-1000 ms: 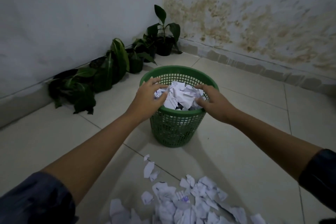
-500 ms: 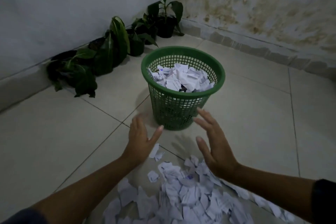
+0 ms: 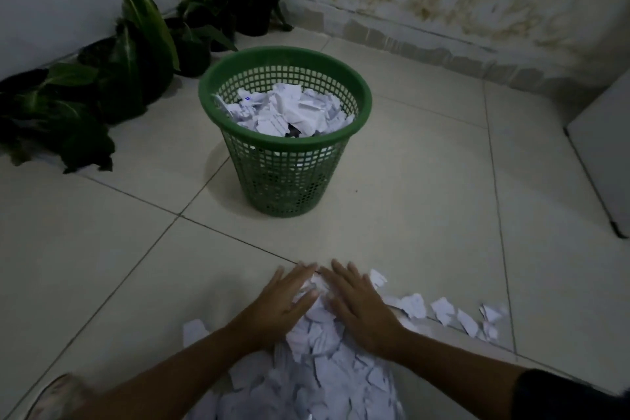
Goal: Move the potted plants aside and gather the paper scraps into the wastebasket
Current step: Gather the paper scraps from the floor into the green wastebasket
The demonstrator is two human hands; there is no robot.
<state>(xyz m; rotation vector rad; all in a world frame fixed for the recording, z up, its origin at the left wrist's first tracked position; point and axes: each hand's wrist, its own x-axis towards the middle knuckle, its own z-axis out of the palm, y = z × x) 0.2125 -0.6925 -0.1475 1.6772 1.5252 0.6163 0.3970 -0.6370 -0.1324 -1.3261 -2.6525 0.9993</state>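
A green mesh wastebasket [image 3: 285,181] stands on the tiled floor, partly filled with white paper scraps [image 3: 289,109]. Nearer to me a heap of torn paper scraps [image 3: 317,344] lies on the floor. My left hand [image 3: 283,303] and my right hand [image 3: 358,303] lie flat on the far end of that heap, fingers straight, fingertips almost meeting, with scraps between the palms. Several potted plants [image 3: 143,54] with dark green leaves stand in a row along the left wall and into the corner.
A stained wall with a low skirting runs behind the basket. A white panel or appliance [image 3: 603,153] stands at the right edge. Loose scraps [image 3: 443,310] trail right of the heap. A foot or sandal [image 3: 58,392] shows at the bottom left.
Both hands left the basket rim, drew back toward me and came down together on the far end of the floor heap. The view tilted down.
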